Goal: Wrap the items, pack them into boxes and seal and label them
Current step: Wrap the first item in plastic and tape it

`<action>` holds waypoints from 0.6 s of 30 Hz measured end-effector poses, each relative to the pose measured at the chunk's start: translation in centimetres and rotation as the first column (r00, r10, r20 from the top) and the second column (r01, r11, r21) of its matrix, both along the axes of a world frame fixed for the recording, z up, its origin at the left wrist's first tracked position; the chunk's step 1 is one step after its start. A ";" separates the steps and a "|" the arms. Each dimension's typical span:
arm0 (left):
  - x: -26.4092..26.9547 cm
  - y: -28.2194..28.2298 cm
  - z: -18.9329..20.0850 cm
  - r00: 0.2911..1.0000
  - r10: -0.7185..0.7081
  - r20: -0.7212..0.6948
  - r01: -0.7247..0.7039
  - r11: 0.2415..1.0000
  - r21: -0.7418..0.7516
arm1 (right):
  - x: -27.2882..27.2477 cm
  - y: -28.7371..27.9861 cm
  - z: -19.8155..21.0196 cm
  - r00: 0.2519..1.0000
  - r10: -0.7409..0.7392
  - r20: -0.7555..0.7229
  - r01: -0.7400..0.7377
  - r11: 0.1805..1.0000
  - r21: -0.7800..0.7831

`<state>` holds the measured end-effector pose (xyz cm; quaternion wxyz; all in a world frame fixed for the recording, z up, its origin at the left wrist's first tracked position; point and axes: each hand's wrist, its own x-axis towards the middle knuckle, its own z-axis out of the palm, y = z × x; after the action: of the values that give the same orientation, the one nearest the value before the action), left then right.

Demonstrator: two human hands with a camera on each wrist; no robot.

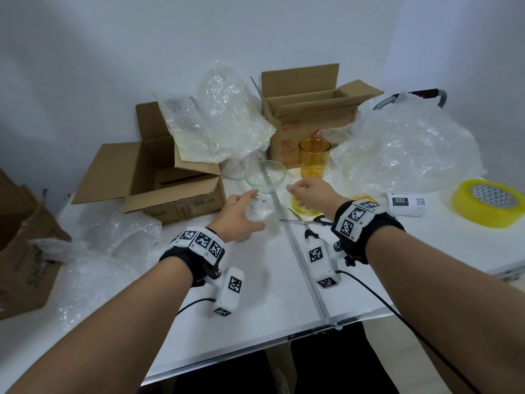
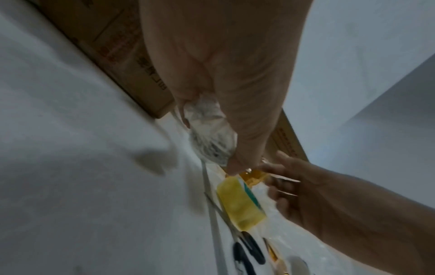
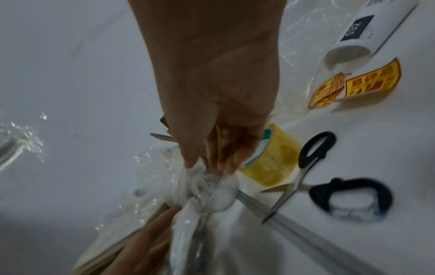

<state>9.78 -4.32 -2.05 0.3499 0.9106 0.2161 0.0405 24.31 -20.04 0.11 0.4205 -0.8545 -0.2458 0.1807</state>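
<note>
My left hand (image 1: 243, 211) has its fingers (image 2: 186, 119) curled round a small crumpled wad of clear plastic wrap (image 1: 260, 209), thumb on the other side, held just above the white surface (image 1: 255, 294) and right in front of the clear glass bowl (image 1: 265, 176). My right hand (image 1: 311, 194) is loosely curled, fingers (image 3: 221, 160) bunched together low over the same plastic; in the right wrist view the tips look to touch it, but blur means I cannot tell if they pinch it. Under the right hand lies a small roll of yellowish clear tape (image 3: 270, 163), with black-handled scissors (image 3: 313, 171) just beside it, blades partly apart. Amber glass tumbler (image 1: 314, 157) stands upright behind the right hand, just right of the bowl. Behind the tumbler an open brown cardboard box (image 1: 306, 109), flaps up; a second open cardboard box (image 1: 159, 183) sits left of the bowl, bubble wrap sheet (image 1: 216, 123) draped over its far side. Big heap of bubble wrap (image 1: 409, 149) at right, more bubble wrap (image 1: 108, 251) at left near edge. White label roll printed 032 (image 1: 404, 203), yellow warning stickers (image 3: 367, 83) and a large roll of yellow packing tape (image 1: 488, 203) lie at the right side of the surface.
</note>
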 end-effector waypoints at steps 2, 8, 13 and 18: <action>0.0 -0.4 0.8 0.996 -0.076 0.039 0.075 0.997 0.029 | -1.7 0.7 0.6 0.925 0.146 -0.351 -0.102 0.985 0.139; -1.3 -1.2 2.2 0.989 -0.102 0.108 0.089 0.990 0.113 | -4.8 0.9 0.9 0.717 0.365 -0.594 -0.127 0.906 0.404; -2.8 -1.0 3.1 0.996 -0.010 0.090 0.044 0.923 -0.381 | -5.6 0.2 0.4 0.750 0.392 -0.533 -0.178 0.895 0.408; -4.0 -1.0 3.9 0.993 0.005 0.115 0.083 0.666 -0.741 | -6.7 0.8 0.3 0.876 0.301 -0.377 -0.138 0.905 0.402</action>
<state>5.77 -5.30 1.88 0.7028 0.6894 0.1750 -0.0099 17.57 -19.23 0.41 0.5909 -0.6666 -0.2726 0.3636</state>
